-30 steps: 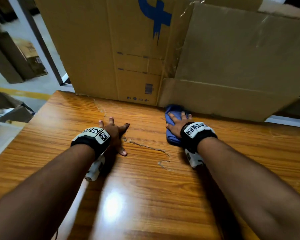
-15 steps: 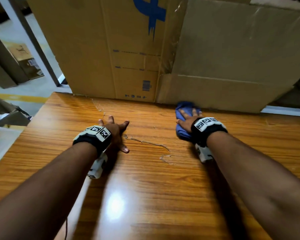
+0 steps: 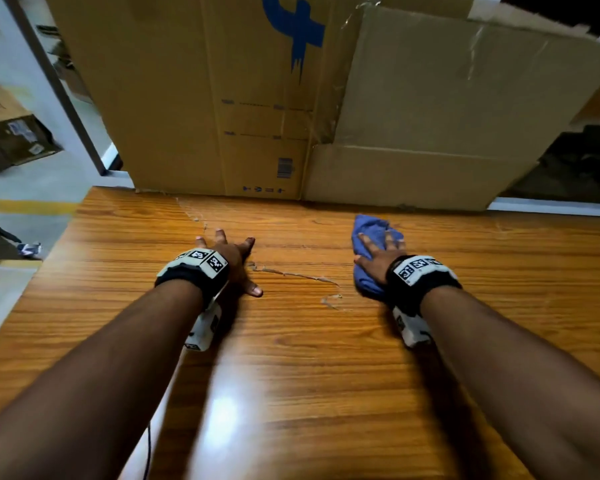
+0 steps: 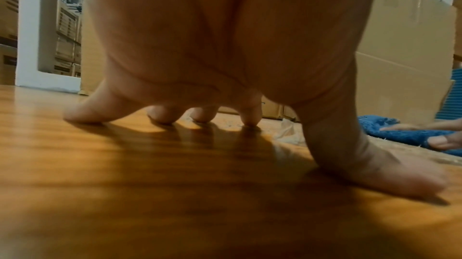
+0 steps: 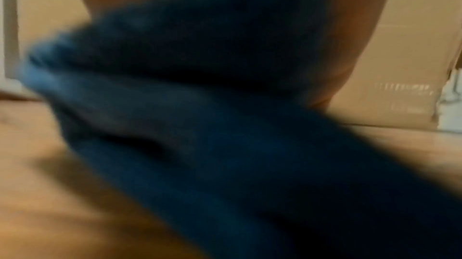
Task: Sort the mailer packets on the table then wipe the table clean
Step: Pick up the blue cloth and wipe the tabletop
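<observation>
Blue terry under my right hand (image 3: 378, 254) — fingers straight and spread, pressing the cloth (image 3: 368, 233) flat at centre right of the head view; its own wrist view is too blurred to add more. My left hand (image 3: 234, 259) is splayed too, holding nothing, fingertips (image 4: 250, 119) and thumb propped on the table (image 3: 291, 375). Between my hands a chipped crack in the veneer (image 3: 291, 273) runs across the wood. Cardboard boxes (image 3: 257, 98) fill the top of the frame. No mailer packets show. My worry — the pile could snag that lifted sliver and tear it wider
</observation>
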The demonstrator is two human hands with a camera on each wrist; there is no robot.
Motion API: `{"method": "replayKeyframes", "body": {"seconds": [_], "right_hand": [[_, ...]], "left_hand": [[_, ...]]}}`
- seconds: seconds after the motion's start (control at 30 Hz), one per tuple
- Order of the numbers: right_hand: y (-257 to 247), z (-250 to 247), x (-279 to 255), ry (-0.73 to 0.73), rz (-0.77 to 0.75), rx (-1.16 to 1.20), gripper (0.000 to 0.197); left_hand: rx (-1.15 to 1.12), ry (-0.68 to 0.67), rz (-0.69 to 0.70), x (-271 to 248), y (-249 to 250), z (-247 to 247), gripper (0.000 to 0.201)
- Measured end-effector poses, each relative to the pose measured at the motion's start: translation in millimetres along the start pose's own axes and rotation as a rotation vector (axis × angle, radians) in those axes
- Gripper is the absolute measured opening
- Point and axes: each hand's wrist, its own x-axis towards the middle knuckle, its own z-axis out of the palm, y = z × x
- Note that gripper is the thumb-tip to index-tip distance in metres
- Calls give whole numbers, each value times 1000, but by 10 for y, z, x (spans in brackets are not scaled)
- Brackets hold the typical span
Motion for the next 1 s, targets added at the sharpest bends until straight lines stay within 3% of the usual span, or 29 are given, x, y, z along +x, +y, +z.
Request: {"method": "replayKeyframes", "body": {"seconds": [0.07,0.2,0.3,0.43,0.53,0.67,0.77,0.83,0.93,1.0], "right_hand": [[-202,86,-40,-10,9,26,69],[-825,229,-504,6,-332,-60,66],[-747,251,-755,19,-449,-121,63],[-197,257,-571,2,-132,-3,66],[-332,281,-575,-8,-8,82,67],[-930,345,-912,-30,-235,37,63],[-825,442,-1107,-24,-329,10,61],[-503,441,-1156,10,-231,18,60],[-31,465,-1090,1,41,54,61],[3,476,-1046,-29,161,120,65]], "left_hand": [[8,-3,2,-60,21,-36,133],[14,3,11,-113,38,-47,127],[24,15,11,-139,43,-40,124],[44,43,66,-195,32,-18,120],[48,12,67,-218,29,-41,126],[50,32,80,-353,59,-94,113],[59,63,129,-278,-8,-8,115],[68,81,160,-248,-58,28,111],[66,115,200,-399,-77,28,98],[83,111,203,-486,-96,17,93]]}}
